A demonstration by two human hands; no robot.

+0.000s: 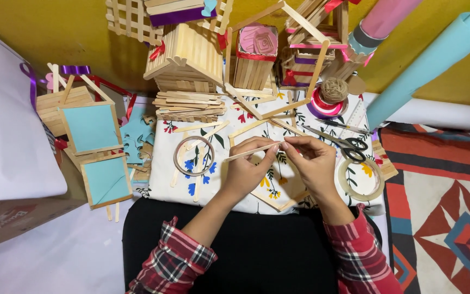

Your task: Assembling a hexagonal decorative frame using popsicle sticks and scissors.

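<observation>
A thin wooden craft stick (240, 154) lies almost level between both hands, above a floral cloth (164, 185). My left hand (246, 171) pinches the stick near its middle with thumb and fingers. My right hand (314, 163) grips its right end with the fingertips. Beneath the hands lies a flat frame of wooden sticks (270, 200), partly hidden by them. Both sleeves are red plaid.
Scissors (346, 143) and a clear tape roll (361, 179) lie to the right, another tape ring (194, 155) to the left. Stick-built houses (189, 60), twine and ribbon spools (330, 98), blue paper panels (91, 128) and rolled paper (431, 60) crowd the back.
</observation>
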